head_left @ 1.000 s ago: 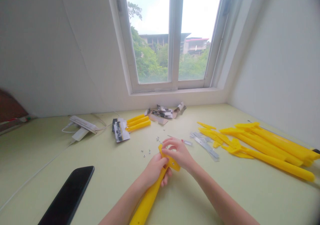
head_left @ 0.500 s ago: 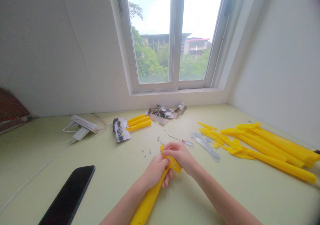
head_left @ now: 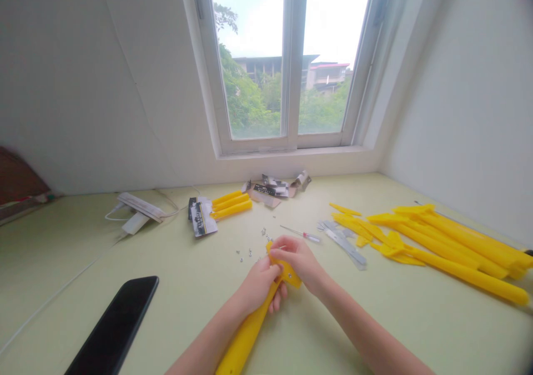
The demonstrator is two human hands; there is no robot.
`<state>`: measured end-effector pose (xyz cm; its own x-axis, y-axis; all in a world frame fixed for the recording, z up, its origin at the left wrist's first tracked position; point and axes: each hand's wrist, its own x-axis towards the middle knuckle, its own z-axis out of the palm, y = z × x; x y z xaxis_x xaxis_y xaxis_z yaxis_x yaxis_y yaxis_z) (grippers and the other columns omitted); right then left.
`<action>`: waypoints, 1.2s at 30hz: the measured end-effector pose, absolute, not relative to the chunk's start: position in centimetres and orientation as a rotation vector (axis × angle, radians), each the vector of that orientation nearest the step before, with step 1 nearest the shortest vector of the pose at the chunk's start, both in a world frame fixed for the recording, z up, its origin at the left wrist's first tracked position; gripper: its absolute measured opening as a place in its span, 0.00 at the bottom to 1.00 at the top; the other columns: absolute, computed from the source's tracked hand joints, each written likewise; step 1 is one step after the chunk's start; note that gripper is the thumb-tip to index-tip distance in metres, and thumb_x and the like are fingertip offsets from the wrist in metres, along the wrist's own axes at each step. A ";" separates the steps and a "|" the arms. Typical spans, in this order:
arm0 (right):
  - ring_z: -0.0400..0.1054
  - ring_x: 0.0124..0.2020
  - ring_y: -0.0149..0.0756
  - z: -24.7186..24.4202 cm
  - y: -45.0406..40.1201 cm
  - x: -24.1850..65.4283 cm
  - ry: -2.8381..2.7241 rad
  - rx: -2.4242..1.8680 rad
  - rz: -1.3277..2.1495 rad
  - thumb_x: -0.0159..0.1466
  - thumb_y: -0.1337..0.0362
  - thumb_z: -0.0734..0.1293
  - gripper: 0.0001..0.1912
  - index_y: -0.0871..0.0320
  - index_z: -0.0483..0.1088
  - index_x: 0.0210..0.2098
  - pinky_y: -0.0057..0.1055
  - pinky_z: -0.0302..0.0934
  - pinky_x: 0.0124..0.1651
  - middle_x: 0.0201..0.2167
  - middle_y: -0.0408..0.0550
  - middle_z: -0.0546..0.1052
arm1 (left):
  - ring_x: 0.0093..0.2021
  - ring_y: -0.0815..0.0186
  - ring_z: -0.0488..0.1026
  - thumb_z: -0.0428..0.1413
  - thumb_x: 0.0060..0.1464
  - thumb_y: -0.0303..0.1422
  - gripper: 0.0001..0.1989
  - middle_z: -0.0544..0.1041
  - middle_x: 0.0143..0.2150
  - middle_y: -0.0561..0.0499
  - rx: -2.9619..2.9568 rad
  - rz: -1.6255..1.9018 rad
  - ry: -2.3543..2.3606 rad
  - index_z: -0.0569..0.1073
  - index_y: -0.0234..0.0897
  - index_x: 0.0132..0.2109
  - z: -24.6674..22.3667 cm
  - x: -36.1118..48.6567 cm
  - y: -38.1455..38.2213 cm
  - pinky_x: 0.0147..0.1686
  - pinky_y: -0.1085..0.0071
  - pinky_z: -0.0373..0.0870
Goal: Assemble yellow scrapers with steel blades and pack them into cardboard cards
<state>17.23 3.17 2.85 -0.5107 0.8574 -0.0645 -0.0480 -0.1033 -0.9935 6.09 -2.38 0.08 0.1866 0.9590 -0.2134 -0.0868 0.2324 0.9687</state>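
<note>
My left hand [head_left: 261,285] is wrapped round a long yellow plastic handle [head_left: 245,335] just below its wide, flat head. The handle slants down toward the bottom edge of the view. My right hand [head_left: 296,257] is closed at the top of the head, thumb and fingertips pinched together. Whatever lies between those fingertips is too small or hidden to make out. One silvery screw [head_left: 290,275] shows in the face of the yellow head. Several small loose screws and nuts [head_left: 250,252] lie on the table beyond my left hand.
A screwdriver [head_left: 302,233] lies past my right hand, beside flat grey metal blades [head_left: 343,244]. More yellow handles [head_left: 458,241] are piled at right. Packaged yellow handles [head_left: 231,204], torn packaging [head_left: 266,191], a power strip [head_left: 141,207] and a black phone [head_left: 116,325] are also on the table.
The yellow head has shifted very slightly to the left. Both hands keep nearly the same grip and place.
</note>
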 end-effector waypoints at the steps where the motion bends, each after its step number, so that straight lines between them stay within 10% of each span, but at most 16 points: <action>1: 0.64 0.22 0.29 2.9 3.2 17.2 -1.480 -0.916 1.687 0.46 0.67 0.67 0.03 0.59 0.68 0.21 0.25 0.55 0.26 0.19 0.40 0.71 | 0.10 0.74 0.62 0.42 0.52 0.35 0.12 0.69 0.18 0.53 1.048 0.964 1.104 0.62 0.31 0.39 0.1 6.1 -2.4 0.06 0.81 0.55; 36: 0.64 0.26 0.30 2.1 3.5 17.0 -1.512 -0.814 1.596 0.47 0.68 0.66 0.03 0.60 0.68 0.24 0.27 0.58 0.31 0.22 0.41 0.71 | 0.09 0.74 0.61 0.43 0.52 0.38 0.14 0.68 0.18 0.53 1.051 0.949 1.152 0.62 0.30 0.38 0.5 6.3 -2.3 0.06 0.80 0.54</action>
